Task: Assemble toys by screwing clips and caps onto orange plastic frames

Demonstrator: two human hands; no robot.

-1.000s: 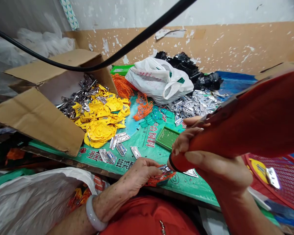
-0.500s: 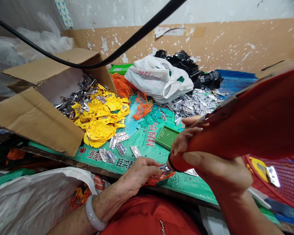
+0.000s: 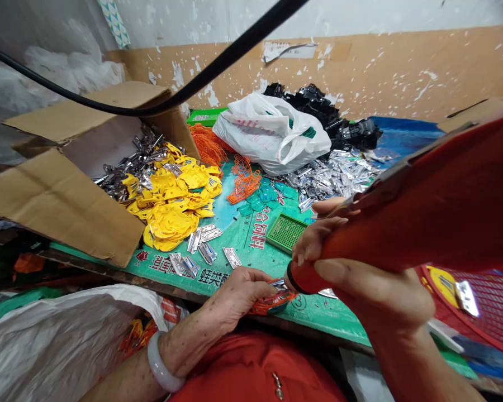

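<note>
Orange, the openwork piece [image 3: 270, 306] at the near edge of the worktop [image 3: 335, 318] has barely shifted over the last second below the red tool [image 3: 406, 218]; the same step seems underway. The left hand [image 3: 241, 290] pinches it, palm down; the right hand [image 3: 377, 287] wraps the tool.

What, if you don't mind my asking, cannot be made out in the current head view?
All in the head view:
Tip of the red power tool in the right hand: hidden by the tool's body.
Its rear end: cut off by the right edge.
Part of the orange plastic piece: covered by the left hand.
Writing on the wall paper: too small.
</note>
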